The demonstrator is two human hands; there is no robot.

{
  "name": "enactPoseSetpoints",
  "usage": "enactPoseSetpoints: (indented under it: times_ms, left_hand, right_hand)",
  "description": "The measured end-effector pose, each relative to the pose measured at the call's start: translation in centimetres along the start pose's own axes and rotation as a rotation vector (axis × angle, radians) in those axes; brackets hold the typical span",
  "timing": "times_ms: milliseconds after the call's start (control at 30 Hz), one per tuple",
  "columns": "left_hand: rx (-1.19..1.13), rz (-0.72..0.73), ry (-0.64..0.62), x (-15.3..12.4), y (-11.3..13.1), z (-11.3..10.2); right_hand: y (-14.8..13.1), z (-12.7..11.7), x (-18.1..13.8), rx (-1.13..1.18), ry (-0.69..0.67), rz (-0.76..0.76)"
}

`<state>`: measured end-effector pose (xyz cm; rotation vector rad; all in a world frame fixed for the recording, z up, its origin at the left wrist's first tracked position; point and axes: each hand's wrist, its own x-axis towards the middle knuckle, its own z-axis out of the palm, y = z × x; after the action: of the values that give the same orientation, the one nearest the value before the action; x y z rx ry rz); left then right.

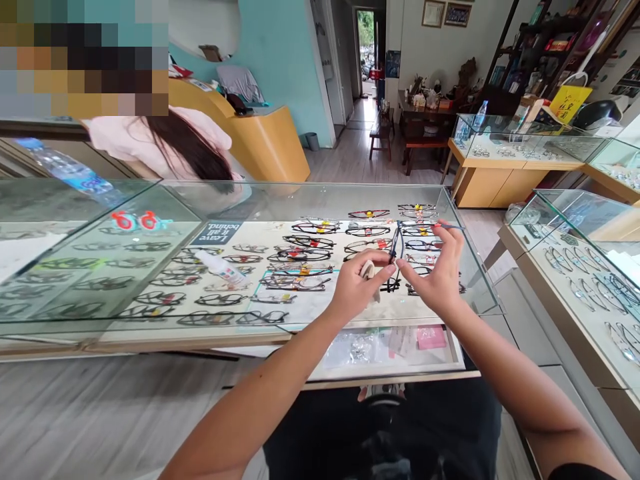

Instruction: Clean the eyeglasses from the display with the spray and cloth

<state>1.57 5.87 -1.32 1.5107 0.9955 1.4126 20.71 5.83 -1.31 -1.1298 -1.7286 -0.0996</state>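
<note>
Above the glass display counter, a pair of dark blue-framed eyeglasses (399, 241) is held up edge-on between both hands. My left hand (357, 283) pinches the frame with thumb and fingers, and a pale beige cloth (369, 272) is tucked in the same hand. On the other side, my right hand (437, 277) has its thumb at the frame, while its raised fingers rest by a thin temple arm pointing right. Rows of eyeglasses (303, 255) lie under the glass below the hands. Exactly where each fingertip meets the frame is partly hidden.
An open drawer (456, 357) with small plastic bags juts out below the counter. On the glass top are a small white bottle (220, 267), a water bottle (80, 175) and orange-red round-framed glasses (134, 220). A person (185, 143) sits behind the counter; another display case (575, 233) stands right.
</note>
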Motion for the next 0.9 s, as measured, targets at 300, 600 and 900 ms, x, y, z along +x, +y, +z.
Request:
enactPoseSetpoints:
  times_ms: [300,600,900]
  left_hand:
    - [-0.047,-0.059,0.015,0.2,0.0,-0.2]
    - [-0.176,-0.099,0.168,0.9,-0.1,-0.7]
    - [-0.087,0.058,0.030,0.7,0.2,-0.6]
  right_hand:
    - [0.3,-0.3,0.2,-0.043,-0.001,-0.041]
    - [0.7,0.2,-0.2,-0.120,-0.165,0.015]
    - [-0.5,-0.5,0.2,0.079,-0.269,-0.105]
